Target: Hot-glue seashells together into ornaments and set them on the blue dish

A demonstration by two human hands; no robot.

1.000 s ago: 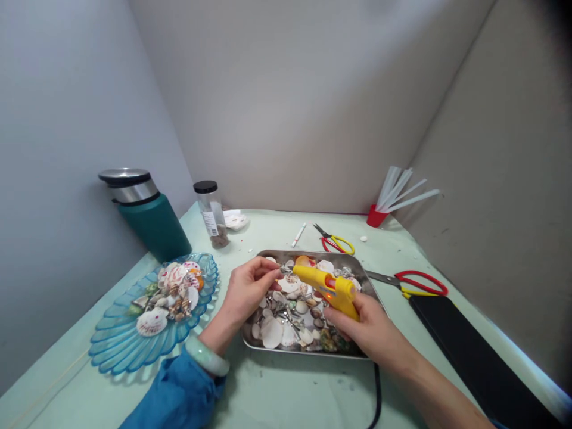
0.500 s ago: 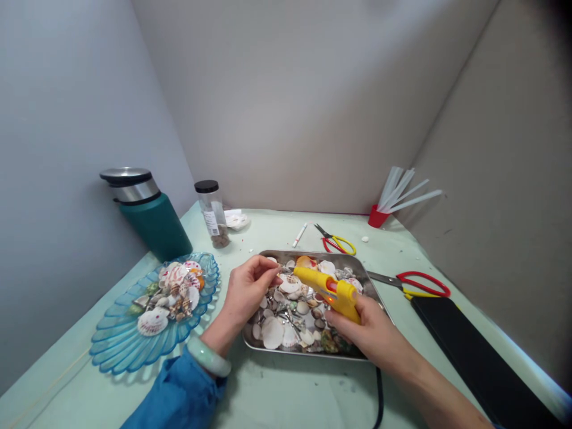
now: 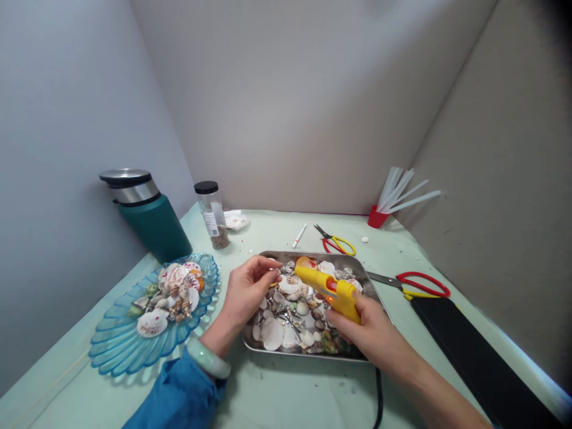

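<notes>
While the right hand (image 3: 367, 331) wraps its fingers round the glue gun (image 3: 329, 288), nozzle aimed left, the left hand (image 3: 247, 292) pinches a small shell (image 3: 273, 274) between thumb and fingertips, right at the nozzle tip. Both hover over the tray (image 3: 308, 355) of shells, where drips would probably land. The blue dish (image 3: 118, 348) sits left.

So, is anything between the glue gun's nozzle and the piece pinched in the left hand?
Nothing visible. The glue gun in the right hand aims at the piece pinched by the left hand across an open gap above the shell tray.
</notes>
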